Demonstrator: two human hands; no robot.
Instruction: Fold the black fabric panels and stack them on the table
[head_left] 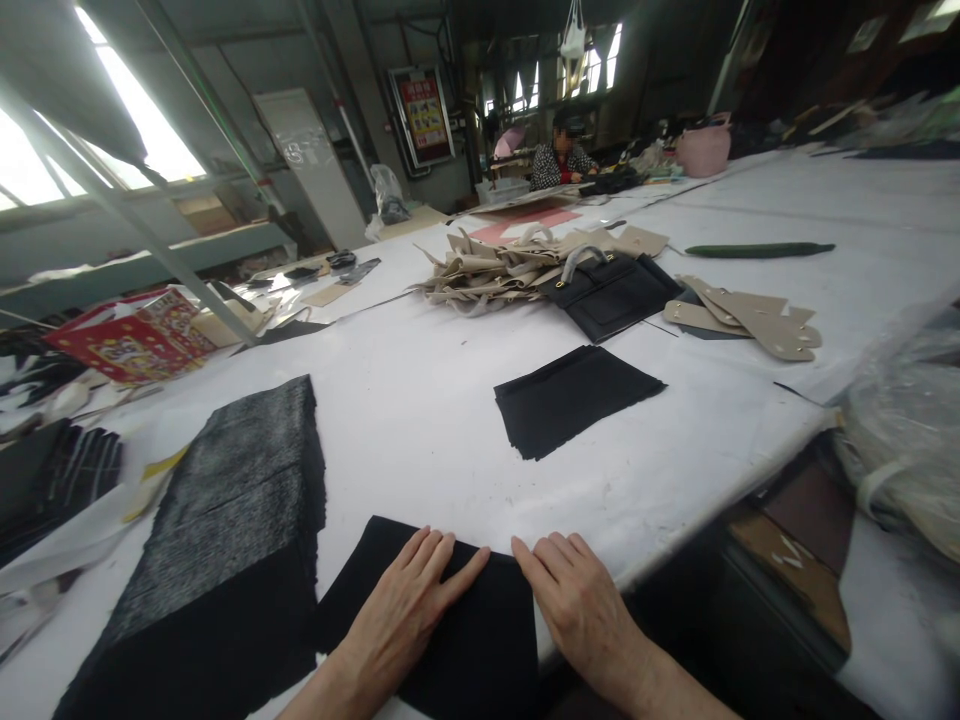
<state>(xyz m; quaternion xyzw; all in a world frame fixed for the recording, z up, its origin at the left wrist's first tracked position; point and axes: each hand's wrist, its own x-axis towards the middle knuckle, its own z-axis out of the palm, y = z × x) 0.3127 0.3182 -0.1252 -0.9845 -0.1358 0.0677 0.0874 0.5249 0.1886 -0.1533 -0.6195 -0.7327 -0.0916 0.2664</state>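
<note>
My left hand [409, 610] lies flat, fingers stretched out, on a black fabric piece [465, 650] at the near edge of the white table [420, 400]. My right hand [574, 595] rests flat on the right end of the same piece, fingers out, its fingertips close to those of the left. Just left of the piece stands a tall stack of black fabric pieces [225, 560]. Another black fabric piece [574, 397] lies alone farther out on the table.
A black handbag [611, 292] and a heap of beige cut parts [495, 268] lie mid-table, more beige parts [750, 318] to the right. A plastic bag [904, 430] sits at right, a red box [135, 335] at left. A person [561, 155] sits far back.
</note>
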